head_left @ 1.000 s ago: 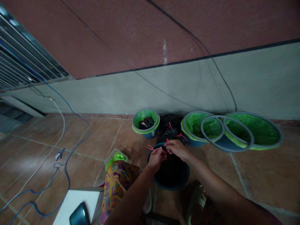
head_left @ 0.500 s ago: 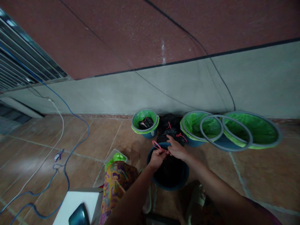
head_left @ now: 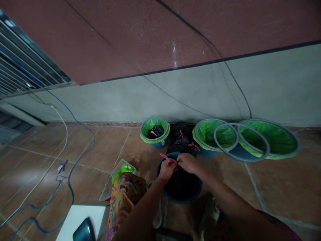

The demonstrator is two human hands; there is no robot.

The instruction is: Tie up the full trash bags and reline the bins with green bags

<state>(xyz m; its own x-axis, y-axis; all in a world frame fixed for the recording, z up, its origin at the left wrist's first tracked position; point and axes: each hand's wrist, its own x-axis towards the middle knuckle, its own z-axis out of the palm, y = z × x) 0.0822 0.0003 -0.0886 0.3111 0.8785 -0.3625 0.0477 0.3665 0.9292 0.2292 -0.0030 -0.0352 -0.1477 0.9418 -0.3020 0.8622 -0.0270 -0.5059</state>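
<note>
My left hand is closed on a red drawstring, whose loop sticks up past my fingers. My right hand is closed too, its fingertips pinching at the same drawstring beside my left fingers. Both hands are over the rim of a blue bin with a black bag inside; the bag's lower part is lost in shadow. Just behind the bin, black garbage bags tied with red strings rest against the wall.
Green-lined bins stand along the wall: a small one on the left, two larger on the right. A loose grey ring leans across the larger ones. A plastic tub, white box and blue cable lie left.
My right hand's index finger was extended and is now curled in beside the others. The red loop in my left hand has tipped a little to the left.
</note>
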